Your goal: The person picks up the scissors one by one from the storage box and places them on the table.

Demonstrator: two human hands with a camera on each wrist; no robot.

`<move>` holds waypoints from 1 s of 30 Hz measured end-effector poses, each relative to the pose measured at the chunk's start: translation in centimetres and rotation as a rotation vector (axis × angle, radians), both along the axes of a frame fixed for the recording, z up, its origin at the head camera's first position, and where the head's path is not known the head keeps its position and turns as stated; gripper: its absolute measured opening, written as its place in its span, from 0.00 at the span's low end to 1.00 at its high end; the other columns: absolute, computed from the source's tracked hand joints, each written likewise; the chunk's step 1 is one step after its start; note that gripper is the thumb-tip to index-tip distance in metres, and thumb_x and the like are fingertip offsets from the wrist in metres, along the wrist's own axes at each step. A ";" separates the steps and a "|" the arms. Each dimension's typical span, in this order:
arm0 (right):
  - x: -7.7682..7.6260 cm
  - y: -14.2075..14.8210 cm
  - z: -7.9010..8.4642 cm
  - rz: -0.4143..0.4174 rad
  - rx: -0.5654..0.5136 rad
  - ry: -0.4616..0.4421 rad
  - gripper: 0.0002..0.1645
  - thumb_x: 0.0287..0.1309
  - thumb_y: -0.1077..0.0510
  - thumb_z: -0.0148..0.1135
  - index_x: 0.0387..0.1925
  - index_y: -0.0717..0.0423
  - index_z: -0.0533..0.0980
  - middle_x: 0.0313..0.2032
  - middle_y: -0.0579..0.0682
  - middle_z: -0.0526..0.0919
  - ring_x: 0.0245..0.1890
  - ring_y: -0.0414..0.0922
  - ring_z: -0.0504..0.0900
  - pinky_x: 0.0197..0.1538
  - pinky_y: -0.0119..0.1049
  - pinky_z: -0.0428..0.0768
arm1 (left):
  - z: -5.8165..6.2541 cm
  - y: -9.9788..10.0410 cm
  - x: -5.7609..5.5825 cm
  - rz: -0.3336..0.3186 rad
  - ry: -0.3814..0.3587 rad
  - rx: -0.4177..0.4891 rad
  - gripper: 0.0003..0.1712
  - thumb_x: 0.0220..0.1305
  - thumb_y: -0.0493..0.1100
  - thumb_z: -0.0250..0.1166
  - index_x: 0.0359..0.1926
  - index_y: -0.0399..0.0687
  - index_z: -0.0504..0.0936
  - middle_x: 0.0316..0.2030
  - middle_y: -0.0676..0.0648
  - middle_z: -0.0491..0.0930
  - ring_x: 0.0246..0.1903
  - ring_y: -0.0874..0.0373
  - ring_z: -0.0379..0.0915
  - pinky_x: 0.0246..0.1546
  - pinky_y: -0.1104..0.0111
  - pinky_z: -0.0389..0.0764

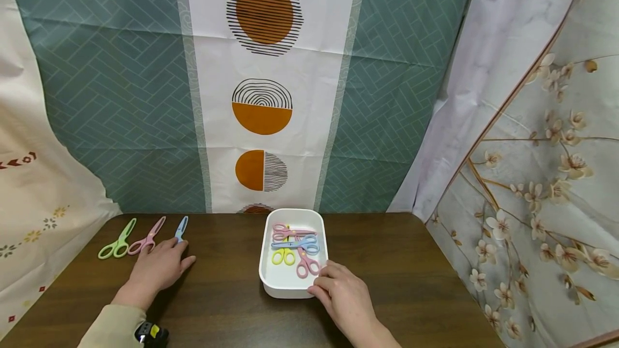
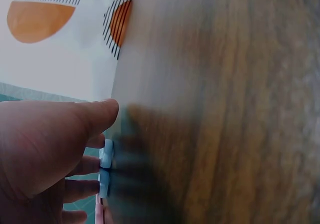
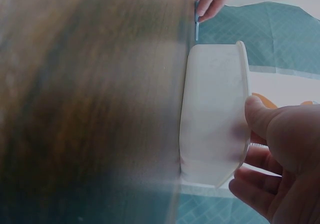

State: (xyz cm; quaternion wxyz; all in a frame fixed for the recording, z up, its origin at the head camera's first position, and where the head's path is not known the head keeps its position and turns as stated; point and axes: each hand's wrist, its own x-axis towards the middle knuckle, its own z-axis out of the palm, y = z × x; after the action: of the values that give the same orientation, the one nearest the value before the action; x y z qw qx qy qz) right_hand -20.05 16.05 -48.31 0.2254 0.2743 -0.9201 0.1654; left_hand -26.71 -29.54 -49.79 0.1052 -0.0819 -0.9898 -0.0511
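On the left of the table, my left hand (image 1: 157, 265) rests with its fingers stretched over the handles of blue scissors (image 1: 181, 228). Those blue handles (image 2: 105, 159) lie under the fingertips in the left wrist view, with the thumb held apart. Beside them lie pink scissors (image 1: 153, 230) and green scissors (image 1: 121, 240), blades pointing away. My right hand (image 1: 340, 294) holds the near right corner of a white plastic box (image 1: 285, 292), its thumb at the rim. Inside are blue scissors (image 1: 295, 244), yellow scissors (image 1: 283, 256) and two pink pairs, piled across one another.
The dark wooden table (image 1: 222, 283) ends at a hanging cloth (image 1: 261, 69) with orange circles. Pale cloth (image 1: 48, 203) hangs on the left, and a flowered curtain (image 1: 541, 219) borders the right edge.
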 end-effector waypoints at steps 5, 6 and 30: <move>0.0 0.0 0.0 0.001 -0.002 0.004 0.06 0.67 0.47 0.79 0.36 0.42 0.92 0.44 0.40 0.89 0.60 0.47 0.86 0.59 0.46 0.87 | 0.0 -0.3 -0.2 0.002 -0.015 0.004 0.29 0.76 0.53 0.70 0.64 0.33 0.82 0.62 0.24 0.79 0.64 0.25 0.76 0.62 0.23 0.69; 0.0 0.0 -0.1 0.002 -0.003 0.006 0.06 0.67 0.47 0.79 0.36 0.42 0.92 0.44 0.40 0.89 0.60 0.47 0.86 0.59 0.46 0.87 | 0.1 -0.3 -0.2 0.003 -0.018 0.005 0.29 0.76 0.52 0.70 0.64 0.33 0.82 0.63 0.24 0.79 0.64 0.25 0.76 0.62 0.23 0.69; 0.0 0.1 -0.1 0.008 -0.003 0.022 0.07 0.66 0.47 0.81 0.35 0.43 0.91 0.43 0.40 0.89 0.59 0.46 0.86 0.58 0.45 0.87 | 0.1 -1.2 -0.5 -0.005 -0.029 0.000 0.31 0.77 0.53 0.69 0.65 0.30 0.81 0.63 0.24 0.79 0.64 0.25 0.77 0.60 0.24 0.71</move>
State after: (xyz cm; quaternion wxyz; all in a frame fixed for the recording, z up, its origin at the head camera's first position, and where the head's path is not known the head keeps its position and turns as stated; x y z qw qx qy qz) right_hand -20.05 16.13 -48.40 0.2353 0.2793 -0.9163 0.1647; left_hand -27.19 -30.76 -49.73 0.0906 -0.0835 -0.9910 -0.0525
